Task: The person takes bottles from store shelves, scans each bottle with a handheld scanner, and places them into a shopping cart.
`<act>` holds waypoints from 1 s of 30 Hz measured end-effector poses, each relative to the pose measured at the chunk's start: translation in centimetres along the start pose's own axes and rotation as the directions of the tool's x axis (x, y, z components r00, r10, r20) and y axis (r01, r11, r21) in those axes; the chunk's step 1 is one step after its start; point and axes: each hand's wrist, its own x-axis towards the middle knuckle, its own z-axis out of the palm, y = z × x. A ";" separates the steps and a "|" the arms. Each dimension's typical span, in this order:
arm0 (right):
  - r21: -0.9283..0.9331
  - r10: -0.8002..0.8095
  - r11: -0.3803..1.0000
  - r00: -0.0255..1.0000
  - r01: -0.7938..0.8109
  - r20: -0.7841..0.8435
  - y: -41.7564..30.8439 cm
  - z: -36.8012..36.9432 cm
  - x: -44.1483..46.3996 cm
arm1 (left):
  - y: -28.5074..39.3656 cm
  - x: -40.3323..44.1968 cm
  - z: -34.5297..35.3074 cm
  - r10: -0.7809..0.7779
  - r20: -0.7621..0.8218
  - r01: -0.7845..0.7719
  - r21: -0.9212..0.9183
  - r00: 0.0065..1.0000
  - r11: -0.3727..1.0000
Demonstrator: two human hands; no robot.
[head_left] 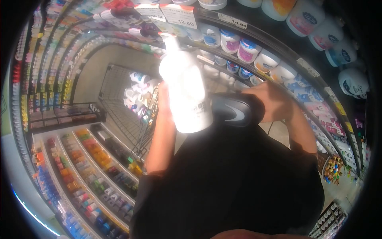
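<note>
A white pump bottle, overexposed by bright light, stands upright in front of me, with small dark print near its base. My left hand grips it from the left side, its fingers mostly hidden behind the bottle. Just right of the bottle is a black handheld device with a grey curved mark; its exact kind is unclear. My right hand is closed around the device's right end.
A wire shopping cart holding several white bottles stands beyond my left arm. Shelves of pump bottles with price tags curve along the top and right. A display of colourful products fills the lower left.
</note>
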 end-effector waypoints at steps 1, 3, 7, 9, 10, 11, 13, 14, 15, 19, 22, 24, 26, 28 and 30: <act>0.006 -0.002 1.000 1.000 0.002 -0.001 -0.1 0.0 0.0 | 0.0 0.1 -0.3 -0.029 0.041 0.031 -0.040 0.999 0.999; 0.009 -0.002 1.000 1.000 0.001 0.004 -0.2 0.0 0.0 | 0.1 0.1 0.1 -0.051 0.097 0.059 -0.080 0.994 0.995; 0.007 -0.004 1.000 1.000 0.003 0.008 0.0 0.0 0.1 | 0.1 0.3 0.2 -0.065 0.178 0.085 -0.104 0.982 0.991; 0.001 -0.002 1.000 1.000 0.002 0.007 -0.1 -0.1 0.1 | 0.1 0.0 1.4 -0.015 0.054 0.020 -0.091 0.998 0.996; -0.007 0.004 1.000 1.000 -0.004 0.009 -0.2 -0.2 0.1 | 0.1 -0.1 2.0 0.012 -0.008 -0.012 -0.082 1.000 0.997; -0.015 0.009 1.000 1.000 -0.009 0.012 -0.3 -0.2 0.1 | 0.1 -0.2 2.2 0.005 -0.007 -0.006 -0.091 1.000 0.996; -0.005 0.020 1.000 1.000 -0.020 0.022 -0.4 -0.2 0.2 | 0.2 -0.2 2.4 -0.007 -0.004 0.006 -0.110 1.000 0.994; 0.000 0.025 1.000 0.999 -0.025 0.027 -0.4 -0.3 0.2 | 0.1 -0.2 2.4 -0.010 -0.033 0.005 -0.124 0.999 0.992; -0.008 0.025 1.000 0.999 -0.025 0.021 -0.4 -0.2 0.2 | 0.1 -0.2 2.4 -0.012 -0.062 0.003 -0.138 0.998 0.990; -0.036 0.024 0.999 0.999 -0.023 0.022 -0.1 -0.1 0.3 | 0.3 -0.4 2.5 -0.026 0.033 0.030 -0.136 0.999 0.990; -0.028 0.004 1.000 1.000 -0.003 0.008 0.1 0.2 0.4 | -0.2 0.1 -1.4 -0.031 0.081 0.040 -0.106 0.996 0.994; -0.019 -0.003 1.000 1.000 0.003 0.003 0.1 0.3 0.4 | -0.2 0.1 -1.8 -0.015 0.057 0.020 -0.086 0.998 0.996; -0.015 0.004 1.000 1.000 -0.004 0.014 0.1 0.3 0.4 | -0.1 0.0 -1.8 -0.009 0.016 0.010 -0.094 1.000 0.996; -0.011 0.001 1.000 1.000 0.000 0.011 -0.1 0.3 0.5 | -0.1 0.0 -1.8 -0.021 -0.010 0.020 -0.124 1.000 0.992; -0.012 -0.003 1.000 1.000 0.004 0.019 -0.3 0.3 0.7 | 0.1 -0.1 -1.6 -0.033 -0.025 0.029 -0.143 0.999 0.989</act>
